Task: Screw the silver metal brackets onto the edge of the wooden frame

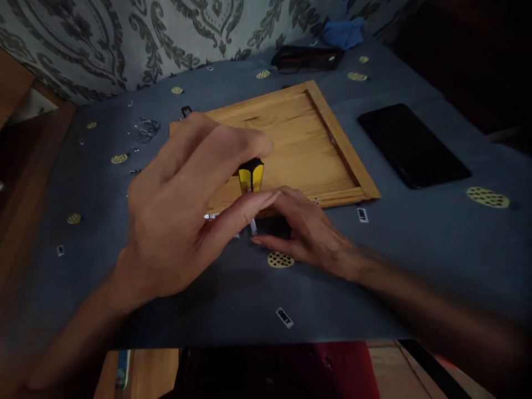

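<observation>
My left hand [183,194] curves around a yellow-and-black handle [251,174], thumb in front and index finger at its top. The handle stands upright over the near edge of a wooden framed panel [282,138], which lies on the blue cloth. My right hand [301,224] is at that same near edge, its fingers bent around a small metal piece [253,226] below the handle. A shiny strip [211,215] shows beside my left thumb. The tips of several fingers are hidden, and the tool's lower end is hard to make out.
A black phone [413,145] lies right of the panel on the blue tablecloth [216,316]. Behind are a dark case with glasses [307,59] and a blue cloth bundle [344,33]. Small metal parts [146,129] lie at the left. A patterned curtain [166,33] hangs behind.
</observation>
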